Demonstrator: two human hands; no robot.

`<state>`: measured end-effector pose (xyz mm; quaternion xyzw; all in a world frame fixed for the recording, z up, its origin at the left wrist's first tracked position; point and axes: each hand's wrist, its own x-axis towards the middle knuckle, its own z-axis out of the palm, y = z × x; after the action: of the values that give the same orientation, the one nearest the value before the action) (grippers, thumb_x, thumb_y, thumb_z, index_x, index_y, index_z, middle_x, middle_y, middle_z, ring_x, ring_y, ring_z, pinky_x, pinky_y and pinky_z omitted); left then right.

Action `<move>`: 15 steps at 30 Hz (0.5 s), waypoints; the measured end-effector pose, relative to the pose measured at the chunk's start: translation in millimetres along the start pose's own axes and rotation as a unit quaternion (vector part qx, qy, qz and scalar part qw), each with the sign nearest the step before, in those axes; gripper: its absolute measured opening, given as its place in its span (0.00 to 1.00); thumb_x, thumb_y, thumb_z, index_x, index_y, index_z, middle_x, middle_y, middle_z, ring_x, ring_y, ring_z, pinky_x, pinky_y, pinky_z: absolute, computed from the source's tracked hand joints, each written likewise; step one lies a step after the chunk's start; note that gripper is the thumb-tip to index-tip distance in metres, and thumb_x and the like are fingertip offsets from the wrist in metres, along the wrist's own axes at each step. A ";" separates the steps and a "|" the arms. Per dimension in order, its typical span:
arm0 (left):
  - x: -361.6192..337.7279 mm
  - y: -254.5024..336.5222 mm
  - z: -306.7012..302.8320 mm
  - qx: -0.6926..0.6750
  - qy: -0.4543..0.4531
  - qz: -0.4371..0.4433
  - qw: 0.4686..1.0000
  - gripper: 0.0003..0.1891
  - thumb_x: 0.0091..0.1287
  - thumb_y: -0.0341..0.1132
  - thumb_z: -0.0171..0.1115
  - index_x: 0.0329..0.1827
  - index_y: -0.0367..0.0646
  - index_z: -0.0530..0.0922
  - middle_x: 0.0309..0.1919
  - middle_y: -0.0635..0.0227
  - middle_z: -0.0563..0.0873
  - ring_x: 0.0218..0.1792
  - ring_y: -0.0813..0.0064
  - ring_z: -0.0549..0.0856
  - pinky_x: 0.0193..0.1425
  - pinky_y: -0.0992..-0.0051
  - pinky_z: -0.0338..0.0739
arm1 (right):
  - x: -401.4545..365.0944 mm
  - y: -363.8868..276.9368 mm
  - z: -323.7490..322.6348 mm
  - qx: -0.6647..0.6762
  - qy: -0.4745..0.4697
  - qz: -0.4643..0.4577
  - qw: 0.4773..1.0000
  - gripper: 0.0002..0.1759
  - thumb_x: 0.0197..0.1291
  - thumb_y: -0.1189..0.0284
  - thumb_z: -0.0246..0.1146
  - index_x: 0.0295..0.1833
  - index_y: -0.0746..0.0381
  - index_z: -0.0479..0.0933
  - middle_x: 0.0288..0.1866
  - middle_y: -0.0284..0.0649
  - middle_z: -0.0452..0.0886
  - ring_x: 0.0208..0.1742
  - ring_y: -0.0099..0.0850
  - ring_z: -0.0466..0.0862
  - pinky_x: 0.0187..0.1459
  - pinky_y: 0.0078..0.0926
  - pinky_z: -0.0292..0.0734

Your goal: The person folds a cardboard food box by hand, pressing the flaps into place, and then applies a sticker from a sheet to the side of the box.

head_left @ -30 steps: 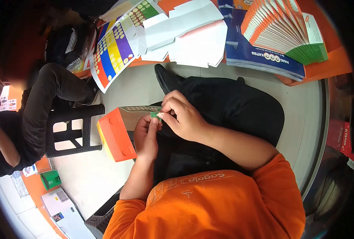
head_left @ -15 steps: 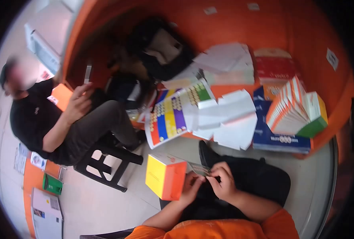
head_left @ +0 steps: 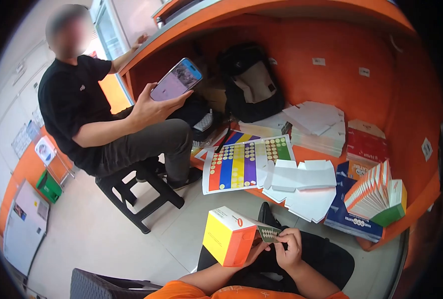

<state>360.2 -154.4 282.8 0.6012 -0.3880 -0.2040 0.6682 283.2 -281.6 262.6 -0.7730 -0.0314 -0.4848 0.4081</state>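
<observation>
A small cardboard box [head_left: 229, 236] with yellow, orange and white faces sits tilted above my lap. Its dark green flap [head_left: 270, 234], printed with a pale pattern, sticks out to the right. My left hand [head_left: 254, 253] grips the box from behind and below; some of its fingers are hidden. With thumb and fingers pinched, my right hand [head_left: 288, 246] holds the flap's right edge. Whether anything small is also in that pinch cannot be made out. Beyond my hands, white cut-out card sheets [head_left: 301, 187] overhang the shelf edge.
A sheet with rows of round gold stickers [head_left: 241, 162] lies left of the cards. At right are a fanned stack of folded boxes [head_left: 373, 197] and a blue box [head_left: 353, 219]. A backpack [head_left: 251, 82] stands behind. A seated person [head_left: 77, 99] holds a phone [head_left: 176, 79].
My view has turned left and up, so the shelf and things appear shifted. The other person's phone now faces me. Both my hands keep hold of the box and flap.
</observation>
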 end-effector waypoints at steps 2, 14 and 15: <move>1.6 0.9 -7.1 -0.015 -0.007 0.010 1.000 0.11 0.65 0.24 0.52 0.49 0.36 0.71 0.39 0.65 0.80 0.34 0.77 0.80 0.38 0.81 0.75 | 6.5 1.8 1.8 -0.024 -0.024 -0.005 0.999 0.10 0.44 0.84 0.64 0.31 0.65 0.71 0.34 0.45 0.72 0.35 0.38 0.76 0.35 0.29 0.72; 35.8 -160.3 -33.2 -0.075 -0.076 -0.081 0.991 0.09 0.66 0.30 0.53 0.46 0.37 0.75 0.40 0.70 0.81 0.43 0.83 0.78 0.48 0.80 0.72 | -20.5 59.3 25.2 -0.120 -0.064 0.052 0.989 0.11 0.44 0.81 0.64 0.35 0.62 0.71 0.35 0.44 0.73 0.37 0.43 0.76 0.40 0.36 0.70; 37.4 -169.8 -31.1 -0.057 -0.085 -0.096 0.990 0.09 0.66 0.30 0.53 0.45 0.36 0.75 0.40 0.71 0.80 0.43 0.84 0.78 0.49 0.80 0.72 | -27.1 66.7 25.5 -0.132 -0.068 0.060 0.987 0.09 0.46 0.80 0.62 0.35 0.62 0.71 0.35 0.44 0.73 0.38 0.43 0.75 0.41 0.37 0.68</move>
<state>439.9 -194.9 130.5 0.5769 -0.3717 -0.3396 0.6431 316.9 -299.7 196.6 -0.8518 0.0513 -0.4055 0.3278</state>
